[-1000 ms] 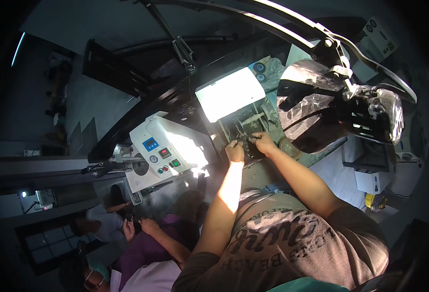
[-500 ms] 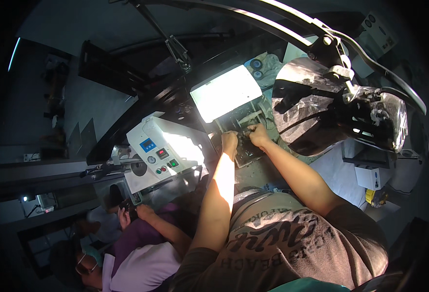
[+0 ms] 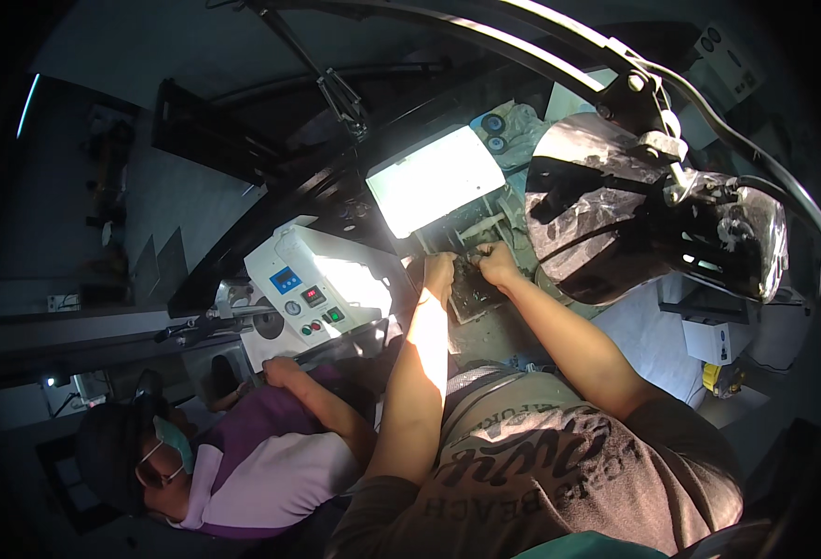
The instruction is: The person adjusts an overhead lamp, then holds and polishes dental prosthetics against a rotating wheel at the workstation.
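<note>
Both my arms reach forward over a wet-looking grey metal tray of a small bench machine. My left hand is closed, knuckles up, at the tray's left side. Just to its right, my right hand is closed too, with thumb and fingers drawn together. A small dark piece seems to lie between the two hands, too small to make out. Beyond them stands the machine's white cover, brightly lit, with metal bars below its edge.
A black lamp head on a jointed arm hangs at the right. To the left stands a white control box with displays and buttons. A masked co-worker sits at my left. Behind the cover lie plastic bags.
My hands stay nearly in place over the tray. The co-worker at the left has leaned in closer, with one hand now by the control box's lower corner.
</note>
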`<state>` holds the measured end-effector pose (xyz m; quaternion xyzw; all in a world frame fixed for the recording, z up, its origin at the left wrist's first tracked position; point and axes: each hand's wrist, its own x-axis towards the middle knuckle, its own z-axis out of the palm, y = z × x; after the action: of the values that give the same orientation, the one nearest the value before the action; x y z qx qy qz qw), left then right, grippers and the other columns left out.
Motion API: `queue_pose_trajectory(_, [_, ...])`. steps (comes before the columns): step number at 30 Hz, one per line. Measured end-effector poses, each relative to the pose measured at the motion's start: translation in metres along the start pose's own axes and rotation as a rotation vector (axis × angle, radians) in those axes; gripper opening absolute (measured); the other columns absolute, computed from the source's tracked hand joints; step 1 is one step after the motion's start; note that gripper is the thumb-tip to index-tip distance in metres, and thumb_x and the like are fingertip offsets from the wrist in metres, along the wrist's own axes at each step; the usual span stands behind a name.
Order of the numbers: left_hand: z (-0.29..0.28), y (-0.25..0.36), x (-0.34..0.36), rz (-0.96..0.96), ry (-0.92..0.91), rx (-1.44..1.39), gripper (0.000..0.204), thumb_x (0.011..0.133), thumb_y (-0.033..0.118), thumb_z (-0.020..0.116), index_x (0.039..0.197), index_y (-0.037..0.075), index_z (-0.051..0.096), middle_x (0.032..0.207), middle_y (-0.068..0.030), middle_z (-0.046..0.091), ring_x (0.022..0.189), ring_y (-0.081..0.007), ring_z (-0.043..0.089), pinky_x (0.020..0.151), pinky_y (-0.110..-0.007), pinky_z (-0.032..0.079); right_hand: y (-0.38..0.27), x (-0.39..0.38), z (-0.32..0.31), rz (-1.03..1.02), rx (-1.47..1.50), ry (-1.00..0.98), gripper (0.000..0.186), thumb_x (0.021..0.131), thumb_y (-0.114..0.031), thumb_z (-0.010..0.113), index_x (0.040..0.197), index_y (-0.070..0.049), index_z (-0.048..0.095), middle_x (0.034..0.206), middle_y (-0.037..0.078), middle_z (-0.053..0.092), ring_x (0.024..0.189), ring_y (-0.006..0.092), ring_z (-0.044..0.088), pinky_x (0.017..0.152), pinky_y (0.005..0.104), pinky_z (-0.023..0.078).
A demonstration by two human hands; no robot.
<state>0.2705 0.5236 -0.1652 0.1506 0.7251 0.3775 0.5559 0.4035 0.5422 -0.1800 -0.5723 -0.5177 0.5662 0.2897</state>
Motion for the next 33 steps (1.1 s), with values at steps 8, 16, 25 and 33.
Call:
queue_pose_trajectory(8, [-0.012, -0.038, 0.003, 0.565, 0.062, 0.297, 0.016, 0.074, 0.006, 0.056, 0.083, -0.005, 0.064, 0.065, -0.0115, 0.061, 0.062, -0.0192, 0.057, 0.061, -0.033, 0.045, -0.029, -0.035, -0.030, -0.475, -0.347, -0.073, 0.031, 0.068, -0.006, 0.060, 0.096, 0.007, 0.061, 0.099, 0.026, 0.060, 0.097, 0.0375, 0.058, 0.087, 0.0373, 0.045])
queue_pose_trajectory(16, [-0.011, -0.034, -0.005, 0.551, 0.062, 0.191, 0.014, 0.074, 0.005, 0.056, 0.081, -0.006, 0.063, 0.067, -0.0129, 0.062, 0.064, -0.0160, 0.058, 0.062, -0.031, 0.045, 0.010, -0.013, -0.007, -0.425, -0.436, -0.021, 0.027, 0.071, 0.001, 0.056, 0.097, 0.007, 0.062, 0.100, 0.025, 0.061, 0.096, 0.0372, 0.059, 0.089, 0.0351, 0.045])
queue_pose_trajectory(25, [-0.007, -0.018, 0.020, 0.300, -0.059, -0.028, 0.010, 0.072, 0.000, 0.054, 0.071, -0.006, 0.062, 0.065, -0.0083, 0.057, 0.062, -0.0178, 0.053, 0.057, -0.031, 0.041, 0.039, 0.024, 0.002, -0.311, -0.256, -0.041, 0.016, 0.076, 0.002, 0.060, 0.090, 0.004, 0.066, 0.078, 0.009, 0.066, 0.068, 0.0131, 0.057, 0.067, 0.0273, 0.046])
queue_pose_trajectory(33, [0.011, -0.004, 0.005, 0.149, -0.114, -0.132, 0.009, 0.073, 0.002, 0.053, 0.072, -0.003, 0.061, 0.061, -0.0063, 0.053, 0.051, -0.0140, 0.045, 0.045, -0.030, 0.033, 0.091, 0.033, 0.003, -0.105, 0.032, 0.132, 0.008, 0.074, 0.002, 0.063, 0.082, 0.004, 0.066, 0.074, 0.005, 0.064, 0.062, 0.0105, 0.055, 0.059, 0.0234, 0.044])
